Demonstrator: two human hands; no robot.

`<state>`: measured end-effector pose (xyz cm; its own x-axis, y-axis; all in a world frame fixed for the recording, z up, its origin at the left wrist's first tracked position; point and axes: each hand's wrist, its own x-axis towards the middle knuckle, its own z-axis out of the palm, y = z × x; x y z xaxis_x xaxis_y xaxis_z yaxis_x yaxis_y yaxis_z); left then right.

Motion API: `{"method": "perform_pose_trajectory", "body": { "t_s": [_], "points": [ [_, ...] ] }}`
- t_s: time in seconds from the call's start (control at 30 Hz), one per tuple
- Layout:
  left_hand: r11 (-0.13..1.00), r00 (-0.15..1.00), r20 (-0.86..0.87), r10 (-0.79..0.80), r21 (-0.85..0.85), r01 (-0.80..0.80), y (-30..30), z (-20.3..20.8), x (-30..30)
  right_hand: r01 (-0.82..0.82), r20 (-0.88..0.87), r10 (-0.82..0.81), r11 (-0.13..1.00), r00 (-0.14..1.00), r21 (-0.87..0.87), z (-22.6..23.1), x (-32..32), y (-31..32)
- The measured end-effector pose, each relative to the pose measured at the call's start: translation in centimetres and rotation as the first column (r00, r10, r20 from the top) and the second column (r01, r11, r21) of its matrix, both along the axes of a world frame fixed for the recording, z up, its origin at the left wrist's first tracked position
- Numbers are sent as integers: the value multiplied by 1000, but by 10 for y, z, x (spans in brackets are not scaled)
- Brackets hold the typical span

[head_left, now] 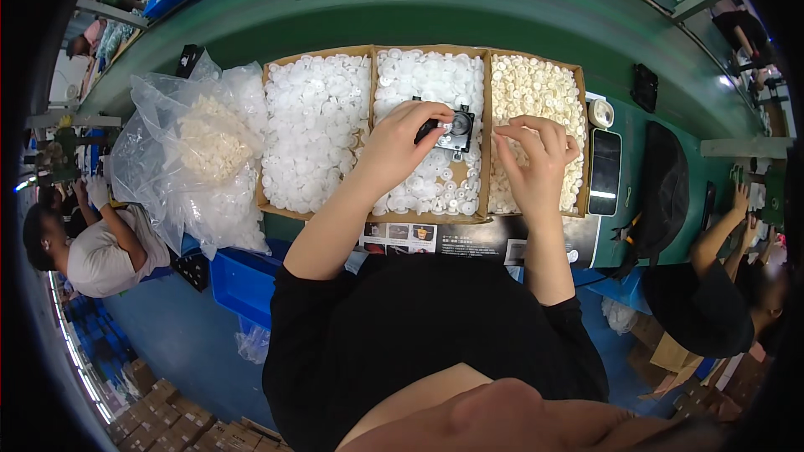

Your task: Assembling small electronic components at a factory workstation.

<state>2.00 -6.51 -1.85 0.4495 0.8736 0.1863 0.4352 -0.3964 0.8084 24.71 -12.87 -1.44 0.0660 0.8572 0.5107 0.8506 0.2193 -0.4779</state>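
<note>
A cardboard tray [487, 192] with three compartments lies in front of me. White round plastic pieces [314, 125] fill its left compartment, and more lie in the middle one. Cream button-like pieces [536, 84] fill the right one. A small metal fixture [461, 129] with a round part on top sits over the middle compartment. My left hand [410, 134] is closed round the black handle [425, 130] at its left side. Over the cream pieces, my right hand [540, 151] has thumb and forefinger drawn together; anything between them is too small to make out.
Left of the tray stand clear plastic bags [193, 142] of pieces. A phone [605, 172], a tape roll [600, 114] and a black bag [662, 188] lie to the right. A printed sheet [477, 238] edges the green table. Co-workers sit at both sides.
</note>
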Motion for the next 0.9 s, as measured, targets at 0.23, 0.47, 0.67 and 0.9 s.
{"method": "perform_pose_trajectory", "body": {
  "t_s": [0.23, 0.47, 0.67, 0.9],
  "points": [
    [999, 999, -4, 44, 0, -44, -3, 3, -3, 60, 3, -60, 998, 998, -16, -3, 14, -6],
    [980, 974, -225, 30, 198, 16, -3, -4, -7, 54, 36, -53, 997, 998, -50, -6, 18, -10],
    [920, 893, -449, -12, 345, 186, 7, -1, -21, 71, 128, -59, 993, 990, -91, -7, 31, -24],
    [978, 965, -171, 200, 96, -186, 95, 33, 4, 46, 121, -35, 995, 992, -91, -17, 37, -29]
  ]
}}
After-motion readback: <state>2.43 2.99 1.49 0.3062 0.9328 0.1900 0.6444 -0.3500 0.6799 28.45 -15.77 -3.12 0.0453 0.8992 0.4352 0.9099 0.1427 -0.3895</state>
